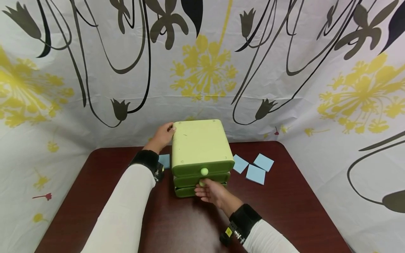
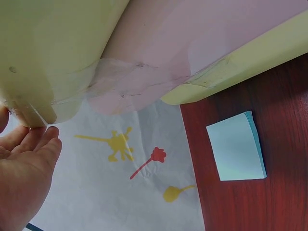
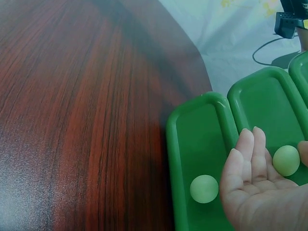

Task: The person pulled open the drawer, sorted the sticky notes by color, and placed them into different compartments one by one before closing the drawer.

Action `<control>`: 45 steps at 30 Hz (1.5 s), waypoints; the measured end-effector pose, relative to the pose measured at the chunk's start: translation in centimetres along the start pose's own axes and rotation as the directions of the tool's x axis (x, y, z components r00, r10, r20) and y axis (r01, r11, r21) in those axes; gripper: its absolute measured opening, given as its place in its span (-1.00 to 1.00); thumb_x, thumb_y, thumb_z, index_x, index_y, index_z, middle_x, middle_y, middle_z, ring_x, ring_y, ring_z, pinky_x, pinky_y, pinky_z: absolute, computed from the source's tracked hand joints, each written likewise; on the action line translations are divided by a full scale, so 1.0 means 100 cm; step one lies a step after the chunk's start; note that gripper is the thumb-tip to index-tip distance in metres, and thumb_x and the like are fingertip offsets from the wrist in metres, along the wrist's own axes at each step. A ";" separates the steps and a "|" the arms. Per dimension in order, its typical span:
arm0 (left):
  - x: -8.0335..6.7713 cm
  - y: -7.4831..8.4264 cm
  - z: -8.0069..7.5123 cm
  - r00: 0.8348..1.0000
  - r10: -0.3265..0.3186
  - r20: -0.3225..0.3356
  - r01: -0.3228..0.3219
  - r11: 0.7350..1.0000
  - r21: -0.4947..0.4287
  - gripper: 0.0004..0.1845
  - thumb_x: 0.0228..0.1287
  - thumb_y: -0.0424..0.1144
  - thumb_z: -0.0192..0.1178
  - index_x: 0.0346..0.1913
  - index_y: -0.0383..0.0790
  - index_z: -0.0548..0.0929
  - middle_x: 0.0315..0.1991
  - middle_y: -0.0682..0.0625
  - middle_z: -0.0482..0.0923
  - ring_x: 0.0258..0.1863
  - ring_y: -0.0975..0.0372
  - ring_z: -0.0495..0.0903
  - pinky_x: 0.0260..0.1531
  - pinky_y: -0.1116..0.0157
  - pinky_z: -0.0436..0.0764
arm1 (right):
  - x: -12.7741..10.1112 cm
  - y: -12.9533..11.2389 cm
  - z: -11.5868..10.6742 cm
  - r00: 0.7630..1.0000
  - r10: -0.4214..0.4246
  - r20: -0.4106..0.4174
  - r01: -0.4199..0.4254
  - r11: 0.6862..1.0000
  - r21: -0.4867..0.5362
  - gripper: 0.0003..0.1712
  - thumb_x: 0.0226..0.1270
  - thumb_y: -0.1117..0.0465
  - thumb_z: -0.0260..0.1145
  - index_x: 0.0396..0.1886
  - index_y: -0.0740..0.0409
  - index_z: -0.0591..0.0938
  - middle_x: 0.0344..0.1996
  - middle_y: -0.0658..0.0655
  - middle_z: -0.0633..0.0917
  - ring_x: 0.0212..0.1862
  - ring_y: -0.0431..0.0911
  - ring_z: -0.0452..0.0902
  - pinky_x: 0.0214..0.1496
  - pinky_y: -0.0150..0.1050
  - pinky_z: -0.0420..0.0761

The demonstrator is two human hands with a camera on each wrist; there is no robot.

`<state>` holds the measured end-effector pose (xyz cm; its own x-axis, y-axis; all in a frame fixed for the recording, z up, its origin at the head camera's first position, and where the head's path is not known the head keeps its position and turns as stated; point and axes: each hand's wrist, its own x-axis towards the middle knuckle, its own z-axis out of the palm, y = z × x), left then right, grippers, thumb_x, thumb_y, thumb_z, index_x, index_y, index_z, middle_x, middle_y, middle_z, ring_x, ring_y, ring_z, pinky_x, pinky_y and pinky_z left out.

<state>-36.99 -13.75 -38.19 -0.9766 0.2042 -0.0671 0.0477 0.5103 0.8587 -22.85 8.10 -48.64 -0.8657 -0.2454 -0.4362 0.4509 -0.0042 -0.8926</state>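
So the dark reddish-brown wood-grain table point(image 1: 183, 225) is taking up most of the lower half of the head view, and it's catching some pale glare at the lower left of the right wrist view. A green three-drawer box point(image 1: 202, 140) is sitting on it around the centre of the head view, and a light blue paper pad point(image 1: 164, 160) is lying just left of that. Over right of centre, three more light blue pads point(image 1: 255, 174) are lying pretty close together, turned at different angles.
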 end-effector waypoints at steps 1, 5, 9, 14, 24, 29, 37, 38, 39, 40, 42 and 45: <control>0.000 0.000 0.000 1.000 0.000 -0.002 0.000 1.000 -0.003 -0.42 0.60 -0.13 -0.25 0.53 -0.26 -0.03 0.51 -0.22 -0.03 0.47 -0.09 0.01 0.38 0.01 0.18 | 0.001 0.000 0.000 1.000 0.000 -0.002 0.000 1.000 0.002 -0.43 0.44 0.03 0.02 0.13 0.46 0.48 -0.02 0.25 0.67 -0.12 -0.12 0.62 -0.06 -0.24 0.55; 0.001 -0.001 0.001 1.000 0.001 -0.010 -0.001 1.000 0.001 -0.43 0.59 -0.13 -0.25 0.52 -0.26 -0.01 0.51 -0.22 -0.01 0.47 -0.08 0.02 0.38 0.00 0.19 | 0.002 0.000 0.000 1.000 -0.002 -0.004 0.002 1.000 0.008 -0.43 0.43 0.03 0.02 0.12 0.46 0.48 0.00 0.27 0.66 -0.14 -0.14 0.62 -0.08 -0.27 0.54; 0.001 0.000 0.001 1.000 -0.002 -0.011 0.002 1.000 0.006 -0.43 0.59 -0.11 -0.24 0.52 -0.25 0.01 0.51 -0.21 -0.01 0.47 -0.08 0.02 0.37 0.00 0.20 | 0.002 0.000 0.000 1.000 -0.005 -0.010 0.005 1.000 0.012 -0.42 0.43 0.02 0.01 0.13 0.47 0.47 -0.03 0.23 0.67 -0.14 -0.14 0.61 -0.08 -0.28 0.54; -0.001 0.000 0.002 1.000 -0.005 -0.007 0.005 1.000 0.004 -0.43 0.59 -0.12 -0.25 0.52 -0.24 0.00 0.51 -0.21 -0.02 0.47 -0.08 0.02 0.38 0.02 0.20 | 0.002 0.001 0.001 1.000 -0.001 -0.011 0.001 1.000 0.016 -0.39 0.43 0.00 0.02 0.15 0.47 0.46 0.03 0.30 0.64 -0.13 -0.13 0.61 -0.07 -0.26 0.53; -0.002 -0.001 0.002 1.000 0.004 0.000 -0.004 1.000 -0.022 -0.44 0.60 -0.16 -0.26 0.52 -0.26 0.00 0.50 -0.24 -0.01 0.47 -0.10 0.02 0.38 0.01 0.18 | 0.002 0.012 -0.002 1.000 -0.025 -0.006 0.025 0.999 -0.038 -0.40 0.44 0.05 0.13 0.24 0.46 0.43 -0.10 0.25 0.70 -0.15 -0.10 0.64 -0.02 -0.14 0.61; -0.003 -0.001 0.002 1.000 -0.002 0.000 0.002 1.000 -0.030 -0.43 0.60 -0.15 -0.26 0.53 -0.25 -0.03 0.51 -0.23 -0.04 0.48 -0.10 -0.01 0.40 0.02 0.15 | 0.000 0.020 -0.006 1.000 -0.010 -0.007 0.009 0.998 -0.068 -0.41 0.43 0.06 0.15 0.22 0.47 0.44 -0.12 0.23 0.69 -0.20 -0.12 0.63 -0.05 -0.16 0.62; -0.001 -0.004 0.001 1.000 -0.003 -0.004 0.003 1.000 -0.027 -0.43 0.59 -0.13 -0.23 0.52 -0.25 0.00 0.50 -0.23 0.01 0.46 -0.10 0.04 0.37 0.00 0.21 | -0.001 0.032 -0.012 0.999 0.011 -0.048 -0.016 0.995 -0.103 -0.48 0.40 0.03 0.18 0.01 0.47 0.56 -0.27 0.16 0.70 -0.29 -0.13 0.63 -0.16 -0.20 0.62; -0.001 -0.004 0.001 1.000 -0.003 -0.008 0.003 1.000 -0.026 -0.43 0.59 -0.13 -0.22 0.52 -0.25 0.01 0.49 -0.23 0.02 0.45 -0.10 0.06 0.36 0.00 0.22 | -0.001 0.033 -0.013 0.998 0.018 -0.056 -0.023 0.994 -0.106 -0.48 0.39 0.02 0.18 -0.02 0.47 0.57 -0.29 0.15 0.70 -0.30 -0.13 0.62 -0.18 -0.21 0.62; 0.000 -0.005 0.001 1.000 -0.001 -0.011 0.000 1.000 -0.027 -0.43 0.58 -0.13 -0.21 0.52 -0.25 0.02 0.49 -0.23 0.04 0.45 -0.10 0.07 0.36 0.00 0.23 | -0.001 0.035 -0.013 0.998 0.024 -0.062 -0.030 0.994 -0.107 -0.48 0.39 0.02 0.19 -0.03 0.47 0.57 -0.31 0.15 0.69 -0.30 -0.13 0.62 -0.19 -0.21 0.62; 0.000 -0.005 0.001 1.000 -0.002 -0.013 0.001 1.000 -0.030 -0.42 0.58 -0.13 -0.20 0.52 -0.25 0.02 0.48 -0.23 0.04 0.44 -0.10 0.08 0.35 0.01 0.24 | -0.001 0.036 -0.013 0.997 0.031 -0.068 -0.038 0.994 -0.105 -0.47 0.38 0.01 0.19 -0.04 0.47 0.57 -0.32 0.15 0.69 -0.31 -0.12 0.62 -0.20 -0.21 0.62; 0.000 -0.005 0.000 1.000 -0.001 -0.014 0.000 1.000 -0.030 -0.42 0.58 -0.12 -0.18 0.52 -0.25 0.03 0.48 -0.23 0.06 0.44 -0.10 0.09 0.34 0.01 0.25 | -0.001 0.038 -0.013 0.996 0.044 -0.079 -0.052 0.993 -0.104 -0.46 0.38 0.00 0.18 -0.04 0.47 0.56 -0.32 0.15 0.69 -0.31 -0.11 0.62 -0.20 -0.21 0.62; 0.001 -0.005 0.000 1.000 0.000 -0.012 0.000 1.000 -0.031 -0.41 0.57 -0.11 -0.18 0.52 -0.26 0.03 0.48 -0.23 0.07 0.44 -0.09 0.10 0.34 0.02 0.26 | 0.001 0.041 -0.014 0.994 0.058 -0.087 -0.067 0.992 -0.104 -0.42 0.37 -0.03 0.16 -0.03 0.49 0.55 -0.29 0.19 0.70 -0.27 -0.08 0.63 -0.18 -0.19 0.62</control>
<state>-37.08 -13.99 -38.61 -0.9791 0.1939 -0.0608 0.0417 0.4844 0.8739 -21.38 9.39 -52.44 -0.8538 -0.1596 -0.4956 0.4829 0.1131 -0.8683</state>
